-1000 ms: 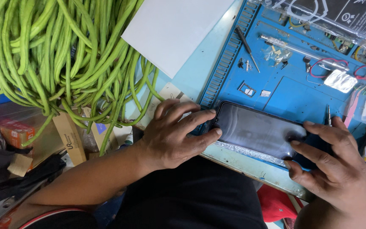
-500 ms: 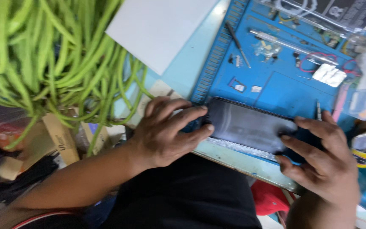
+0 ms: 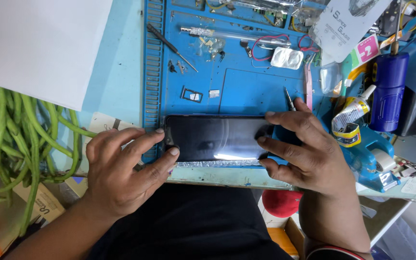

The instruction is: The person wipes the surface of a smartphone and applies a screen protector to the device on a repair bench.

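1. Our L hand (image 3: 121,168) sits at the left end of the dark smartphone (image 3: 216,138); thumb and forefinger tips pinch that short edge, other fingers spread loose.
2. Our R hand (image 3: 309,151) covers the phone's right end; fingers splayed wide, tips pressing down on the glass and gripping that end.
3. Phone lies flat, screen up and dark w/ a glare streak, long side running left-right, on the near edge of the blue work mat (image 3: 246,91), just above a strip of foil-like tape (image 3: 217,163).
4. On the mat beyond: a small screwdriver (image 3: 172,47), a SIM tray (image 3: 191,94), tweezers (image 3: 290,99) near our R forefinger, loose screws and small parts.
5. Right of mat: blue tape dispenser (image 3: 374,163), glue tube (image 3: 355,110).
6. Left: white sheet (image 3: 39,48) and a heap of long green beans (image 3: 6,139) well apart from the phone.
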